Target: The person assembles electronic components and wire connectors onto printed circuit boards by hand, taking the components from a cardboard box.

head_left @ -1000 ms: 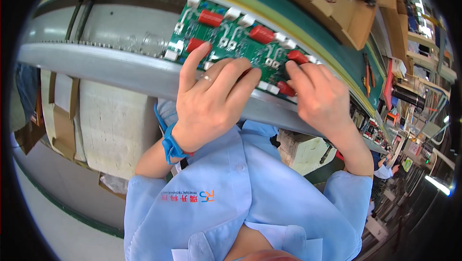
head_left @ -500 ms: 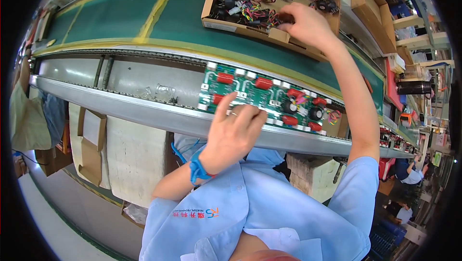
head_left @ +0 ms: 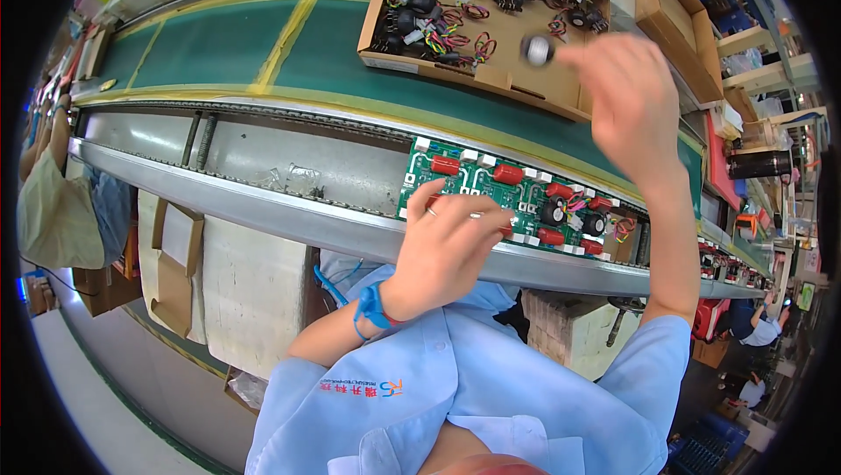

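Observation:
My right hand [head_left: 632, 94], smeared by motion, is raised beside the right side of a cardboard box [head_left: 561, 100]. Its fingertips pinch a round black component [head_left: 536, 51] with a pale flat face; its details are blurred. Similar black parts with coloured wires [head_left: 420, 24] lie heaped in the box. My left hand [head_left: 448, 243] rests over the near edge of a green circuit board [head_left: 482, 179], fingers apart and touching it, covering part of it. Red block components [head_left: 508, 174] and white connectors stand on the board, plus two round black parts [head_left: 553, 210] with wires toward its right end.
The board lies across a metal rail conveyor [head_left: 263, 199] with chain edges. Behind runs a green belt [head_left: 201, 46] with yellow tape. Clear plastic scraps [head_left: 302, 179] lie between the rails. More boards [head_left: 727, 265] stand farther right, where other people work. Another cardboard box [head_left: 674, 15] is at back right.
My right hand has lifted out of the box and moved right with the round black component. The circuit board has slid right along the rails, my left hand moving with it.

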A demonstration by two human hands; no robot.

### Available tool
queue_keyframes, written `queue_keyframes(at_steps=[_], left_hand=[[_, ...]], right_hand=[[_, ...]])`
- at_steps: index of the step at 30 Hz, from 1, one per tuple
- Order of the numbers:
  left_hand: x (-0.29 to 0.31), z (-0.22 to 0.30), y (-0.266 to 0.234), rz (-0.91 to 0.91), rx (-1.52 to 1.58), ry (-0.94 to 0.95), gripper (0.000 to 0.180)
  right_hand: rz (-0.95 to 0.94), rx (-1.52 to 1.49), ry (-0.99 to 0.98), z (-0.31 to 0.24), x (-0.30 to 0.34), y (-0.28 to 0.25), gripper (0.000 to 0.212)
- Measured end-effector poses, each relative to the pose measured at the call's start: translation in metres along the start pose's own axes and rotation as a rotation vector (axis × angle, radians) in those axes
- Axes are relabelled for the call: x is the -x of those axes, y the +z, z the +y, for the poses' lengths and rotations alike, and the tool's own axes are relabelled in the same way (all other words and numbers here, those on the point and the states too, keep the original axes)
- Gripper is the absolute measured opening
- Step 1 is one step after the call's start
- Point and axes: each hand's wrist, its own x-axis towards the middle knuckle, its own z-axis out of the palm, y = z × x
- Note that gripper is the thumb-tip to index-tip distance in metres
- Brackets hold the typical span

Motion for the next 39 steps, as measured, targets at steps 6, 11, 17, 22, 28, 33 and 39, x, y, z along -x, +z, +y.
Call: queue_keyframes(at_steps=[6, 11, 17, 22, 28, 33, 39], left_hand=[[0.0, 0.003, -0.031, -0.015, 0.593, -0.213, 0.053], [0.005, 0.008, -0.048, -0.273, 0.998, -0.444, 0.052], [0.013, 0.014, -0.058, -0.625, 1.276, -0.567, 0.05], [0.014, 0.012, -0.054, -0.585, 1.17, -0.302, 0.045], [0.009, 0.021, -0.049, -0.469, 0.887, -0.312, 0.045], [0.025, 0.027, -0.023, -0.204, 1.259, -0.61, 0.044], [0.026, 0.03, -0.008, 0.001, 1.522, -0.737, 0.045]], right_hand=[[-0.015, -0.09, -0.399, -0.075, 0.035, -0.053, 0.019], [0.061, -0.098, -0.573, -0.084, 0.038, -0.067, 0.015], [0.145, -0.156, -0.607, -0.095, 0.046, -0.068, 0.013], [0.072, -0.153, -0.515, -0.097, 0.051, -0.067, 0.012], [-0.047, -0.275, -0.427, -0.099, 0.061, -0.063, 0.009], [0.038, -0.401, -0.177, -0.114, 0.08, -0.044, 0.015], [0.09, -0.474, 0.081, -0.124, 0.088, -0.027, 0.027]])
